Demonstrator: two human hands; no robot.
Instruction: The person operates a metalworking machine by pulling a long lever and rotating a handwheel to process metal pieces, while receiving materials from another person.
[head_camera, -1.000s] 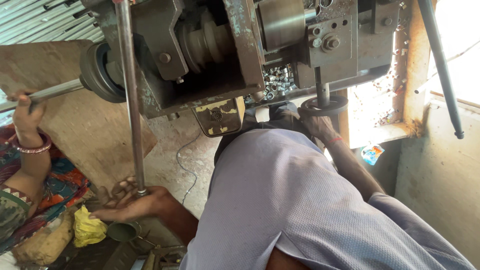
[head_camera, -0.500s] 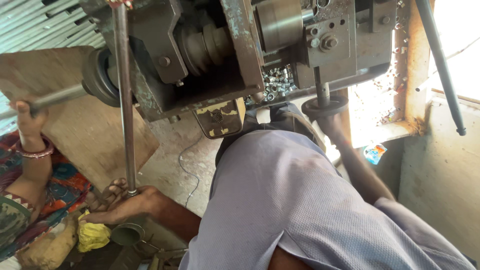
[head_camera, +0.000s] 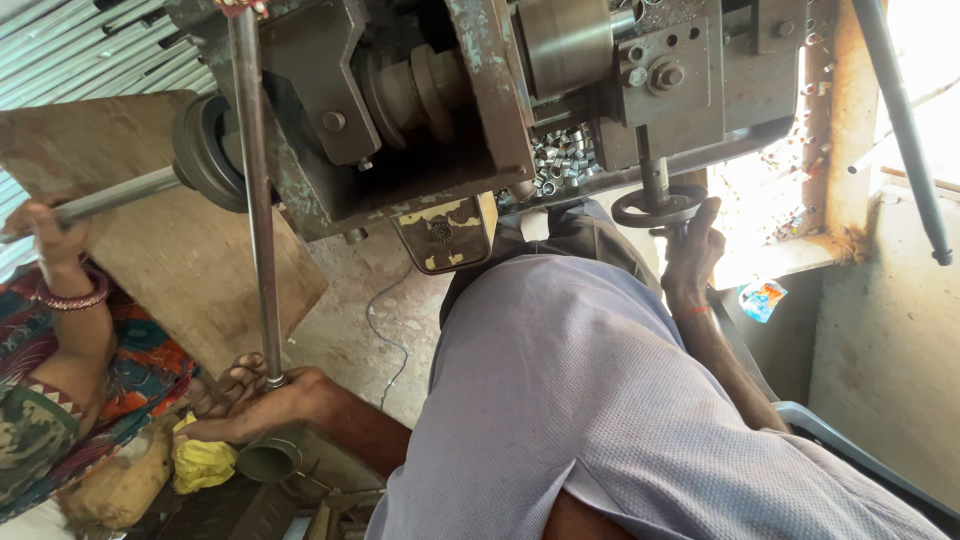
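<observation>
My left hand (head_camera: 255, 402) is at the lower left, its fingers wrapped around the bottom end of a long upright steel rod (head_camera: 254, 200). The rod runs up to the top of an old grey machine (head_camera: 420, 100). My right hand (head_camera: 692, 255) reaches up on the right and grips the rim of a small dark hand wheel (head_camera: 650, 208) under the machine. My torso in a pale lilac shirt fills the middle and hides the space between my arms.
A co-worker's hand (head_camera: 55, 235) with bangles holds a horizontal steel bar (head_camera: 110, 198) at the left, in front of a leaning wooden board (head_camera: 190, 270). Several small metal rings (head_camera: 562, 158) lie in the machine. A metal cup (head_camera: 268, 460) and yellow cloth (head_camera: 200, 462) sit below my left hand.
The view has shifted slightly. My left hand stays on the rod's lower end and my right hand stays at the hand wheel. The co-worker's hand still holds the bar.
</observation>
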